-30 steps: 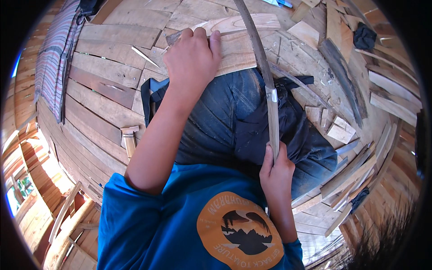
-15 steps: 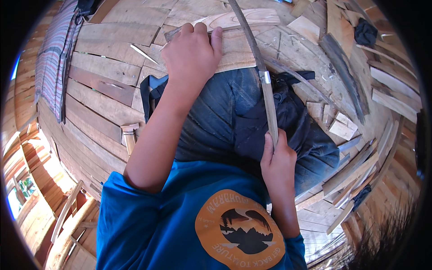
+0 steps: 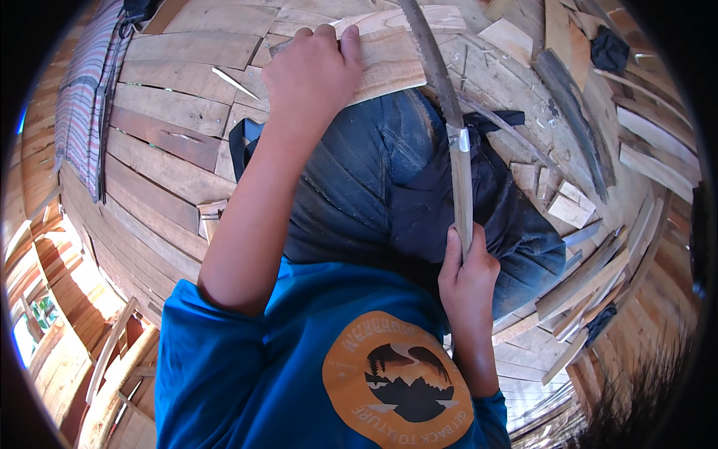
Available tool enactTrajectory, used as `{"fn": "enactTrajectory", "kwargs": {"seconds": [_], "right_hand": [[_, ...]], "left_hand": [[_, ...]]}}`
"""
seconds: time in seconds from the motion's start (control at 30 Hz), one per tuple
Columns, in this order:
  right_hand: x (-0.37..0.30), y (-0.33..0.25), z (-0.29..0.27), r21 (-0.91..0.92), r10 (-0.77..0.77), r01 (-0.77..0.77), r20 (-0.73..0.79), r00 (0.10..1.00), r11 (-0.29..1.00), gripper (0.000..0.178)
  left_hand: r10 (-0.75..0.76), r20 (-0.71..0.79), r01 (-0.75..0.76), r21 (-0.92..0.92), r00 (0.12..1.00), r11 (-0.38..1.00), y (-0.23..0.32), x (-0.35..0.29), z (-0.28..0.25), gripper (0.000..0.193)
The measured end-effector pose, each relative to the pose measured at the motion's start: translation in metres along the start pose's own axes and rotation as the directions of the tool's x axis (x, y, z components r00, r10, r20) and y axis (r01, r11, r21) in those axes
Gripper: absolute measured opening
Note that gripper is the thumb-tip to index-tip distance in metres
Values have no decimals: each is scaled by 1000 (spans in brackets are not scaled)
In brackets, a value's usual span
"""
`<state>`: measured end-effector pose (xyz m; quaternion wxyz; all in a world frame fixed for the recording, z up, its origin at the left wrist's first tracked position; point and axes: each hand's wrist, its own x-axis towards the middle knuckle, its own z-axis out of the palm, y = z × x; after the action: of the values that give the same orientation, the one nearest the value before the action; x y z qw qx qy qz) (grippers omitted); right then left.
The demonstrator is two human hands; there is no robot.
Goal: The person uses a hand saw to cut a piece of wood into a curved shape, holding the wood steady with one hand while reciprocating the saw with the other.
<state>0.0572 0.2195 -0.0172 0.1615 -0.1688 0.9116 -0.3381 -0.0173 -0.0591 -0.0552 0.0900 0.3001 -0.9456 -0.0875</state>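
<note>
My left hand [image 3: 310, 75] is closed over a pale wooden board [image 3: 389, 66], fingers over its far edge and thumb toward the right. The board lies just past my knees, by my dark trousers [image 3: 336, 194]. In my right hand [image 3: 469, 269] is the wooden handle of a handsaw [image 3: 437, 63], held in front of my right thigh. Its long toothed blade points away from me, running along the board's right end with the teeth facing left. I cannot tell whether the teeth touch the wood.
Another grained plank [image 3: 437, 18] lies beyond the board. Offcuts [image 3: 572, 206] and a bark-edged slab [image 3: 572, 112] are on the plank floor at right, with a stack of wood strips [image 3: 587, 288] nearer me. A striped cloth [image 3: 88, 105] hangs at far left; a thin splinter [image 3: 233, 82] lies left.
The saw has come back toward me and a little right, with my right hand following. My left hand and the board have shifted slightly away from me.
</note>
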Motion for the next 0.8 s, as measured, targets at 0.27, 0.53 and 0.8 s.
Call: {"fn": "enactTrajectory", "kwargs": {"seconds": [0.27, 0.53, 0.8], "right_hand": [[17, 9, 20, -12, 1, -1, 40, 999, 1000, 17], [-14, 13, 7, -17, 86, -85, 86, 993, 996, 18], [17, 3, 21, 11, 21, -22, 65, 998, 1000, 18]], "left_hand": [[142, -111, -138, 39, 984, 990, -9, 2, 9, 48], [111, -57, -109, 35, 992, 993, -5, 0, 5, 49], [102, -63, -103, -17, 993, 994, -9, -1, 4, 50]]}}
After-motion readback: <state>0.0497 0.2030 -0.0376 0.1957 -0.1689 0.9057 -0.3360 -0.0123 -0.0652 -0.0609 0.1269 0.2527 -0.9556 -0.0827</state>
